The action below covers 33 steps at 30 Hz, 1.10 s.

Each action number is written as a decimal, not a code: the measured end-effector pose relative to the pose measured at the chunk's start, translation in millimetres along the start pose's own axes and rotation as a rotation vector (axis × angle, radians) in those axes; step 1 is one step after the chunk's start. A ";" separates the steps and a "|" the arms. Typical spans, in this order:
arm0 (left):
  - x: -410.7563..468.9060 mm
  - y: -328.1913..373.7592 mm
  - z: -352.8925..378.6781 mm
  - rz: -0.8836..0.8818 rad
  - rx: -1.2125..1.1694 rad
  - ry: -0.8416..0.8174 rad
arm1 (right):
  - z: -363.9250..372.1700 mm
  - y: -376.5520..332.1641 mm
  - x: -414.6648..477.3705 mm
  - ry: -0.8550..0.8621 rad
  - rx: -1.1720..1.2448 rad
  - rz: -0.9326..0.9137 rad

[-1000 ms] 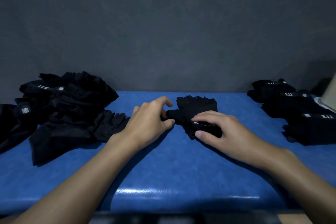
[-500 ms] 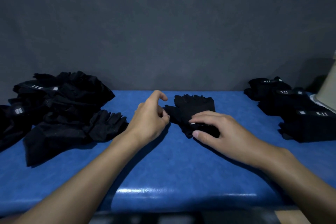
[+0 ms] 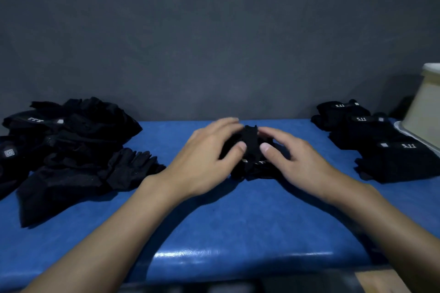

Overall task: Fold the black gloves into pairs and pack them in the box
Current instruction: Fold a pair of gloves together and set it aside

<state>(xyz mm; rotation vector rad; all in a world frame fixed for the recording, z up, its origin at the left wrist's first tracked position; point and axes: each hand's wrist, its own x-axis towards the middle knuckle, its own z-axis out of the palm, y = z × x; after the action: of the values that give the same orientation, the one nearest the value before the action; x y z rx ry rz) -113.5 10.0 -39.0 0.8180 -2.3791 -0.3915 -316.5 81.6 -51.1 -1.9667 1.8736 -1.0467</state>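
A pair of black gloves (image 3: 251, 147) lies bunched on the blue table (image 3: 226, 221) at the middle, near the back. My left hand (image 3: 209, 154) grips its left side and my right hand (image 3: 290, 157) grips its right side, thumbs pressed on the fabric. A loose heap of unfolded black gloves (image 3: 69, 145) sits at the left. Folded pairs of black gloves (image 3: 381, 143) with white 5.11 labels are stacked at the right. A pale box (image 3: 426, 107) shows at the right edge, cut off by the frame.
A dark grey wall (image 3: 214, 31) rises directly behind the table. The table's front edge (image 3: 238, 261) runs across the bottom, between my forearms.
My left hand has moved right onto the gloves and both hands now fold the pair together; the gloves' fingers, flat before, are bunched up between my hands.
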 end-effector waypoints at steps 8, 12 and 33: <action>-10.7 -11.5 6.1 -0.098 0.289 -0.313 | 0.6 11.3 5.9 -0.266 -0.351 0.088; -10.3 -11.9 7.1 -0.090 0.318 -0.314 | -4.7 7.9 2.8 -0.229 -0.339 0.055; -7.8 -10.9 3.0 0.078 0.115 -0.045 | -19.5 1.0 -10.2 0.058 0.169 -0.116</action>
<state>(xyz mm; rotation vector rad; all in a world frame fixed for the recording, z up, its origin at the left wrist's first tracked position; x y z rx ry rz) -105.4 6.8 -49.5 0.7723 -2.4851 -0.2464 -328.8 96.9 -41.1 -1.9859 1.6549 -1.2630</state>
